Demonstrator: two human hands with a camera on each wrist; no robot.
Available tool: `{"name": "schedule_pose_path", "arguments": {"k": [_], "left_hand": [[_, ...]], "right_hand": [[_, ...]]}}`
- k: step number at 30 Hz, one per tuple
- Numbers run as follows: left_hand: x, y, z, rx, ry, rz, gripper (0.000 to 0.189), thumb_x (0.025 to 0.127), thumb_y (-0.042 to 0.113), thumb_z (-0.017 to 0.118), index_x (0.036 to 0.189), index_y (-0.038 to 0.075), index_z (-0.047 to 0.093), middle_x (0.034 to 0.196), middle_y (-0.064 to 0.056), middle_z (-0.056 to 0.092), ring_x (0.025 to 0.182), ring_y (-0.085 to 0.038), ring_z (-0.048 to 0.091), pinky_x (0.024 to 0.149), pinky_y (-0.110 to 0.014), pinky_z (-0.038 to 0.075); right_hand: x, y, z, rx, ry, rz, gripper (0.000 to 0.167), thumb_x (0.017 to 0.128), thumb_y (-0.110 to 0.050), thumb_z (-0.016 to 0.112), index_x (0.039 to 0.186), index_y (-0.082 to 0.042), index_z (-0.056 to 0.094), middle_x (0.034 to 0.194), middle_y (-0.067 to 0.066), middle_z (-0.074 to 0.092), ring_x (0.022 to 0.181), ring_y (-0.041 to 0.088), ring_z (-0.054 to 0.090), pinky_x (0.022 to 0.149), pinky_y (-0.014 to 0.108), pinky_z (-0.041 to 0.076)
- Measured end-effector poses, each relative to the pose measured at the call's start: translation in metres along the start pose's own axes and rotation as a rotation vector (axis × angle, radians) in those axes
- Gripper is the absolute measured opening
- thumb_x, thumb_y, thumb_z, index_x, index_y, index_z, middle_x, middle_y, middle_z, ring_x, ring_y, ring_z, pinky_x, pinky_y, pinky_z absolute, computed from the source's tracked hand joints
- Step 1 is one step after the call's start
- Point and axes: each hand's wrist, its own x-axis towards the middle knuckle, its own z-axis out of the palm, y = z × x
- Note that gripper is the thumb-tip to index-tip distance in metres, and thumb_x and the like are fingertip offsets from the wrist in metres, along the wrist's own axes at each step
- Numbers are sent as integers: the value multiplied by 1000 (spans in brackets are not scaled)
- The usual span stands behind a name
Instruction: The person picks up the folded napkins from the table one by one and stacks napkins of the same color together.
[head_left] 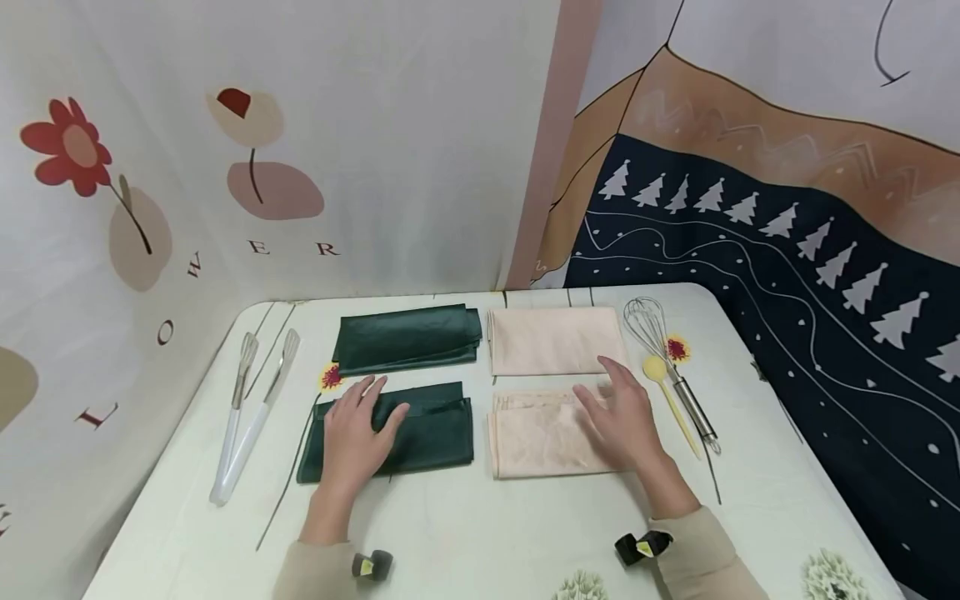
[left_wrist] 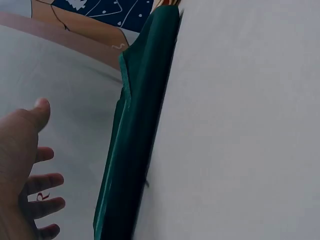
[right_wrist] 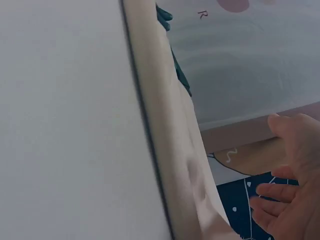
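Note:
Two dark green folded cloths lie on the left half of the table, a back one (head_left: 405, 340) and a front one (head_left: 435, 433). Two pale pink folded cloths sit to their right, likewise a back one (head_left: 555, 342) and a front one (head_left: 532, 437). Over the left part of the front green cloth is my left hand (head_left: 358, 433), fingers spread and holding nothing. My right hand (head_left: 622, 417) hovers at the right side of the front pink cloth, its fingers apart and also without a hold. In both wrist views the hands appear raised off the cloths.
Tongs (head_left: 243, 425) with white handles lie at the table's left. On the right are a metal whisk (head_left: 686, 392) and a yellow spoon (head_left: 671, 404). A printed curtain (head_left: 420, 150) hangs behind the white tabletop (head_left: 465, 542).

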Motion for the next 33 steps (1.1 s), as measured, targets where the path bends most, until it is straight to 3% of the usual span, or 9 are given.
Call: {"name": "schedule_pose_path", "arguments": {"k": [5,11,15,26,33], "left_hand": [[-1,-10,-5,-25,91,-14,54,94,35,72,136,3,61,137,-23,59,129,-41,52,108,-64,35],[-6,-25,-13,-62,77,-128,53,96,32,70,137,1,58,139,-24,56,130,-44,50,110,-63,35],[-7,-35,-18,-82,60,-194,55,98,31,69,141,0,55,143,-25,52,134,-44,45,113,-60,32],[-13,-65,-31,-64,90,-270,55,97,29,69,139,-5,54,141,-31,49,131,-50,43,110,-62,31],[-13,-79,-36,-74,-5,-387,63,100,35,63,145,-6,45,146,-34,43,136,-51,38,113,-63,29]], "right_hand": [[7,-9,5,227,4,57,57,94,-25,74,139,4,54,130,25,62,116,39,63,99,49,52],[13,-20,19,348,-45,150,53,94,-19,74,138,5,56,128,23,64,118,34,62,101,43,50],[15,-26,30,380,-77,164,52,95,-21,74,137,4,56,129,22,64,120,34,61,103,43,49],[14,-37,65,398,-174,132,51,95,-23,73,135,5,58,119,18,67,109,30,66,94,38,55],[17,-47,83,384,-196,105,44,94,-21,74,130,3,63,101,7,70,90,17,66,81,30,56]]}}
